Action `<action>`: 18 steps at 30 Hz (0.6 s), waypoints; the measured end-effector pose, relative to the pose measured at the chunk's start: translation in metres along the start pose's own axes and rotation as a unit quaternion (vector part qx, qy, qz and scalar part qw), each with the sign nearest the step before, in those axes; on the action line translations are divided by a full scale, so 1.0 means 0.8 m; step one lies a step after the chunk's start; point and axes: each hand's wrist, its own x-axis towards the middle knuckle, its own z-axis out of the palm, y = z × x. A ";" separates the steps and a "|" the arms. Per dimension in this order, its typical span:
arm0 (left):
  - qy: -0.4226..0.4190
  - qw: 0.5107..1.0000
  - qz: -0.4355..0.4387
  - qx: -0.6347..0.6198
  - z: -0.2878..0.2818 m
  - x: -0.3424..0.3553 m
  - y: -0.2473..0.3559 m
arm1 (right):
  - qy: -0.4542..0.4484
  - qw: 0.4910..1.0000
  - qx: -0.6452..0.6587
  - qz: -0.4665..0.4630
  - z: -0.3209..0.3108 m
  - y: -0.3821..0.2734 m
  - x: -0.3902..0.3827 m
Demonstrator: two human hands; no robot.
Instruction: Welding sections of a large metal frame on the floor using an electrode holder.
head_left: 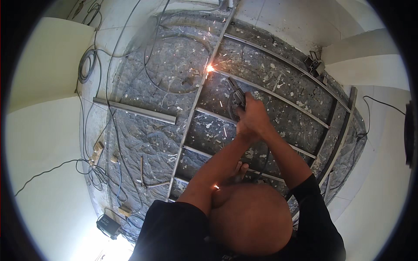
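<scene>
My right hand is closed around a dark welding electrode holder. Just below and partly behind it, my left hand is closed at the rear of the same holder, its fingers mostly hidden. Beyond the holder, a bright welding arc throws sparks where a crossbar meets the long side rail of a metal frame. The frame lies flat on the floor like a ladder, with several crossbars. A loose metal bar rests left of it.
Cables coil and trail along the left. A dark box stands at the lower left, near bent metal rods. Dark metal pieces lie by the far right wall. A head hides part of the frame; stained sheeting covers the floor.
</scene>
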 end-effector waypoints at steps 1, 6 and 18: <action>0.004 1.000 0.000 -0.008 0.000 -0.001 0.000 | -0.004 1.000 -0.005 0.001 0.001 0.002 0.000; 0.035 0.999 0.014 -0.019 0.004 -0.006 -0.003 | -0.018 1.000 -0.003 0.000 0.001 -0.002 0.001; 0.054 0.998 0.034 0.029 -0.009 -0.011 0.001 | -0.014 1.000 -0.010 -0.019 0.005 -0.003 0.005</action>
